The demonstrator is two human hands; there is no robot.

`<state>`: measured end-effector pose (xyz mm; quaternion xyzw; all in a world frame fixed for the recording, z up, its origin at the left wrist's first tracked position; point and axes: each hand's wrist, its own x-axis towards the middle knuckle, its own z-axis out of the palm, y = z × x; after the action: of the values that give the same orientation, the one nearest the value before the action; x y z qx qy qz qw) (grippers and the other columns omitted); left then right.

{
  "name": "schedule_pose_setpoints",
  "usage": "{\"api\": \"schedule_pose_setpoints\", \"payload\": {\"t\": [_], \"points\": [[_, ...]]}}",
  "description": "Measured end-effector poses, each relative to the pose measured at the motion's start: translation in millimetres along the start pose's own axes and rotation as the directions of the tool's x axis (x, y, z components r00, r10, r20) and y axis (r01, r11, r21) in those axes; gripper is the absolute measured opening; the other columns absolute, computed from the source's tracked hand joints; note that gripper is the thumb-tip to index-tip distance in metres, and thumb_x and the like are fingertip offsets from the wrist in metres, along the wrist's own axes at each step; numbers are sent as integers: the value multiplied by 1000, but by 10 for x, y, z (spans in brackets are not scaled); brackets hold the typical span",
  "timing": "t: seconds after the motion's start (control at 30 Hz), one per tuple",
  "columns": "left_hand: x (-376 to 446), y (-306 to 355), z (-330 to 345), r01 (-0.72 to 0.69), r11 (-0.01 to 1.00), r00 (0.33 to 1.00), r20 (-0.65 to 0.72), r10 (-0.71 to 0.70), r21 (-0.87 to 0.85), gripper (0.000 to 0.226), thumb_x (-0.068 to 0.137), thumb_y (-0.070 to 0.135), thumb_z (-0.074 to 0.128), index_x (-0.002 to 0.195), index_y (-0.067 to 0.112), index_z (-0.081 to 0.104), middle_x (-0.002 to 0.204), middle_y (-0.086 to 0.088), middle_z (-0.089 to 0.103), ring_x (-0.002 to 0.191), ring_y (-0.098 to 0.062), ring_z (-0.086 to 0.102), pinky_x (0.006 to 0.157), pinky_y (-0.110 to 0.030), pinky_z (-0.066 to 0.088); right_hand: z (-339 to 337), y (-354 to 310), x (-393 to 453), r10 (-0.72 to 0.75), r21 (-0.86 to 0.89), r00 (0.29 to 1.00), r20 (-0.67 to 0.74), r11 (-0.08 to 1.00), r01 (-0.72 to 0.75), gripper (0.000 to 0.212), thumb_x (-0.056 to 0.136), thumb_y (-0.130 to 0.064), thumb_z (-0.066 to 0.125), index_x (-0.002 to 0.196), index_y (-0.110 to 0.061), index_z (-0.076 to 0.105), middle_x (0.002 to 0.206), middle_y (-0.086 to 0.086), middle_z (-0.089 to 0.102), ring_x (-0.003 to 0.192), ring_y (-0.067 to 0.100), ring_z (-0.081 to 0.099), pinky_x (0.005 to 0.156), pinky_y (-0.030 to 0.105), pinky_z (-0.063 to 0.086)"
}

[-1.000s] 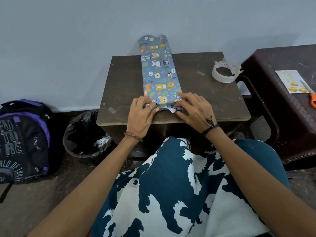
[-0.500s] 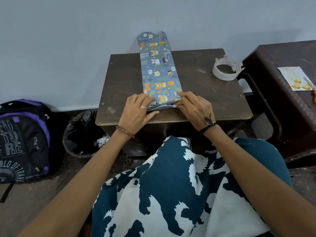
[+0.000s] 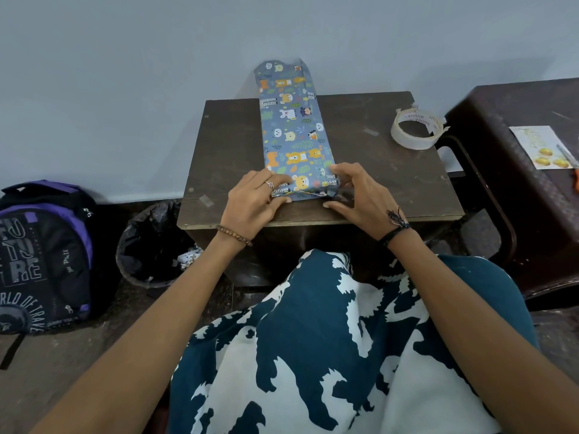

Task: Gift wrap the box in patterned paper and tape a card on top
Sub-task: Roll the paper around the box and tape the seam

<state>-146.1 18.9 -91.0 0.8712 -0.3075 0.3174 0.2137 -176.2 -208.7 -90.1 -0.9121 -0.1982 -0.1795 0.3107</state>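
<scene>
long box (image 3: 294,126) in blue animal-print paper, near end folded

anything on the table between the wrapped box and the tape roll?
Nothing but bare tabletop between the wrapped box and the tape roll, apart from a small pale scrap, perhaps tape, stuck to the surface. Seen in the head view.
</scene>
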Motion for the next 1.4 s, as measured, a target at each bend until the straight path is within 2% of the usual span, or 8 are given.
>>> {"api": "schedule_pose_setpoints", "payload": {"t": [0.23,0.43,0.63,0.77,0.93,1.1,1.2,1.4], "points": [[-4,10,12,49,999,999,-1,-49,-7,23,70,21,76,90,12,69,77,-1,65,77,-9,46,70,-19,38,63,103,41,-121,-45,993,1,992,121,52,81,-10,70,130,-4,51,134,9,50,121,17,48,102,25,40],[4,26,7,53,998,999,10,-53,-21,21,73,25,68,91,13,68,78,-2,64,76,-10,46,69,-19,37,131,124,39,-171,-91,982,-83,982,164,43,83,-9,66,125,-2,57,128,11,57,114,23,57,99,32,45],[-5,29,30,66,995,997,31,-64,-74,29,73,22,70,97,17,54,83,-7,57,79,-13,41,70,-20,35,159,93,55,-83,36,984,-158,995,89,37,81,-4,67,118,-5,63,122,7,62,111,18,59,95,28,46],[-47,61,80,13,989,999,44,-19,146,36,76,42,60,102,20,49,89,-7,56,83,-15,41,80,-27,34,181,94,51,-54,55,984,-168,996,64,35,82,-6,66,116,-6,64,121,6,63,110,19,61,95,29,47],[122,140,256,-159,929,985,117,127,333,52,80,51,51,118,16,52,119,-8,61,115,-21,49,104,-47,32,175,83,53,-51,69,983,-178,996,64,34,81,-4,65,115,-5,65,120,7,63,110,14,57,96,22,44],[305,89,331,-207,962,968,183,174,178,59,83,51,44,124,11,59,123,-3,63,115,-18,59,102,-32,32,191,116,59,-33,86,984,-177,995,49,33,81,-4,64,114,-6,65,120,7,63,110,13,57,99,16,40],[298,73,339,-177,975,978,131,160,134,54,84,49,47,121,13,62,121,-2,64,112,-16,61,102,-29,33,187,116,60,-39,85,983,-179,995,55,33,81,-5,64,113,-5,66,119,7,64,109,12,57,98,15,41],[324,92,292,-179,977,968,196,154,116,51,93,47,37,121,12,62,122,-3,64,113,-18,61,103,-29,31,163,100,64,-44,115,983,-179,991,65,35,79,-3,66,115,-5,65,119,8,64,109,13,57,96,20,44]]}}
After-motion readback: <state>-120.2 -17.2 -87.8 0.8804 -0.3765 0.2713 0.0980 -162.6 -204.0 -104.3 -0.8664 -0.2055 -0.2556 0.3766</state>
